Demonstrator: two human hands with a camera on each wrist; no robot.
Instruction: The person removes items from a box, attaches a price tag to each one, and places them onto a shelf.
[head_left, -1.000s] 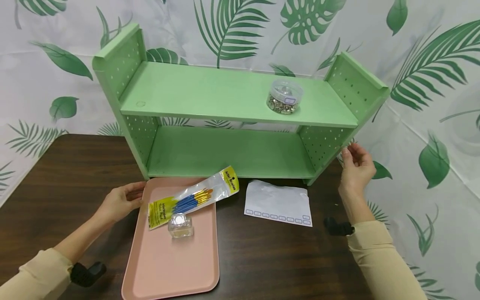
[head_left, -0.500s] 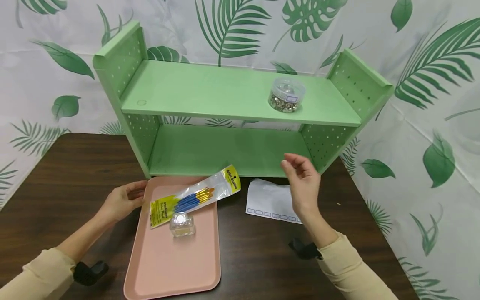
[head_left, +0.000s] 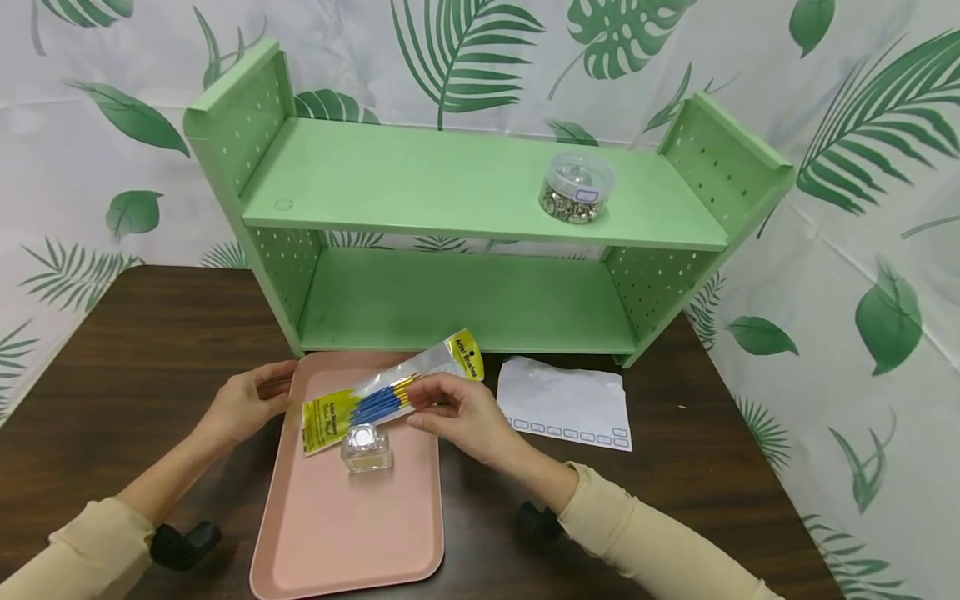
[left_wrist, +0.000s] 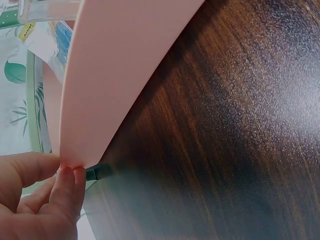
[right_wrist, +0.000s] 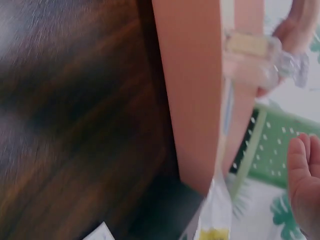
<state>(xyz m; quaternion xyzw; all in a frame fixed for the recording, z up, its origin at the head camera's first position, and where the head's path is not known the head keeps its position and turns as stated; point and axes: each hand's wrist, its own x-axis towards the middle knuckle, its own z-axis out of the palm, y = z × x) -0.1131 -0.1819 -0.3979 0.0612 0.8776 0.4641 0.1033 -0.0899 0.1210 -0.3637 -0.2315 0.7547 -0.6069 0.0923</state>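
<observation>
My left hand (head_left: 247, 406) pinches the rim of the pink tray (head_left: 352, 533) near its far left corner. The left wrist view shows the thumb (left_wrist: 37, 165) on one side of the rim and fingertips on the other. My right hand (head_left: 465, 417) hangs over the tray's right edge with fingers loosely bent and nothing in them. Its fingertips overlap the clear packet of artist brushes (head_left: 375, 406), which has yellow ends and blue-handled brushes inside. In front of the packet stands a small square glass bottle (head_left: 366, 454) with a rounded clear stopper.
A green two-tier shelf (head_left: 450, 292) stands behind the tray. Its upper board carries a round clear tub (head_left: 576, 190) of small metal pieces. Right of the tray lies a white paper sheet (head_left: 562, 400) with small printed labels on the dark wooden table (head_left: 697, 500).
My right hand has swept left from beside the shelf's right side, past the paper, to over the tray. The left hand stays at the tray's corner.
</observation>
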